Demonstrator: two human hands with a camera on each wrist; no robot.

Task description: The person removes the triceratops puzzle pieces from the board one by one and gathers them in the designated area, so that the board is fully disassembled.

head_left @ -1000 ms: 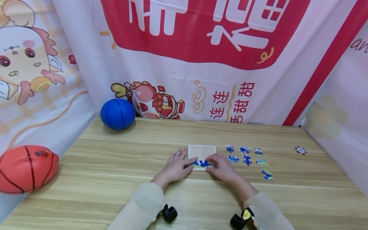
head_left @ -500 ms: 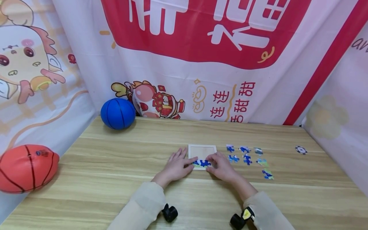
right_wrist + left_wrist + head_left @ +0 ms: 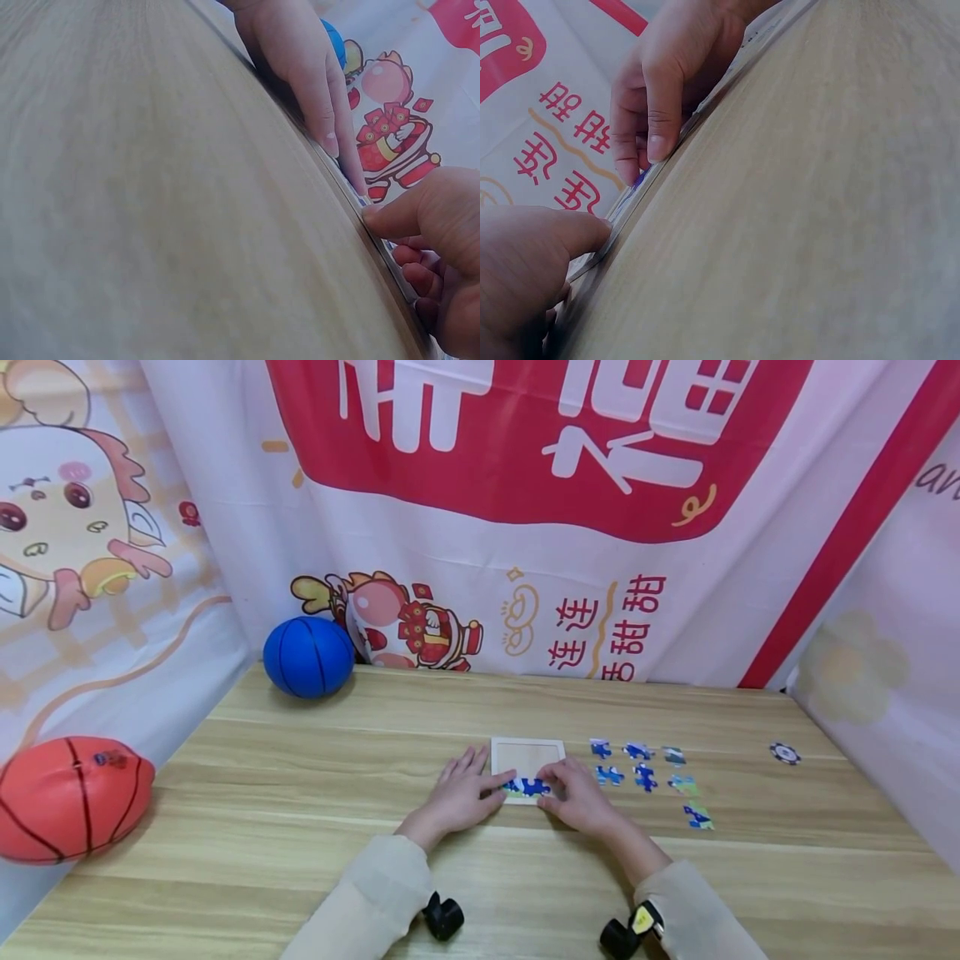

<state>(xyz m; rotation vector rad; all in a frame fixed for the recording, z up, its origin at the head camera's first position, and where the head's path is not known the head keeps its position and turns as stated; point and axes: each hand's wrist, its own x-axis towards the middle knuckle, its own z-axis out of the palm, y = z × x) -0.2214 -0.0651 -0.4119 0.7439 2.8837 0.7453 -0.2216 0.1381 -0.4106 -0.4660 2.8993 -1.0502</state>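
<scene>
A small square puzzle tray [image 3: 528, 740] with a pale rim lies on the table in the head view. Blue, white and green jigsaw pieces [image 3: 531, 787] sit along its near side. My left hand [image 3: 462, 797] rests at the tray's left edge, fingers fairly straight, with thumb and index finger reaching over the rim. At the right part of the tray, my right hand [image 3: 581, 797] curls its thumb and index finger round a puzzle piece, mostly hidden by the fingers. In the left wrist view a bit of blue [image 3: 639, 180] shows under the right fingertips.
Several loose puzzle pieces [image 3: 643, 777] lie right of the tray. Farther right is a round chip [image 3: 785, 753]. A blue ball [image 3: 308, 657] stands at the back left, and a red ball [image 3: 75, 800] at the left edge. Printed cloth [image 3: 487, 552] hangs behind the wooden table [image 3: 375, 718].
</scene>
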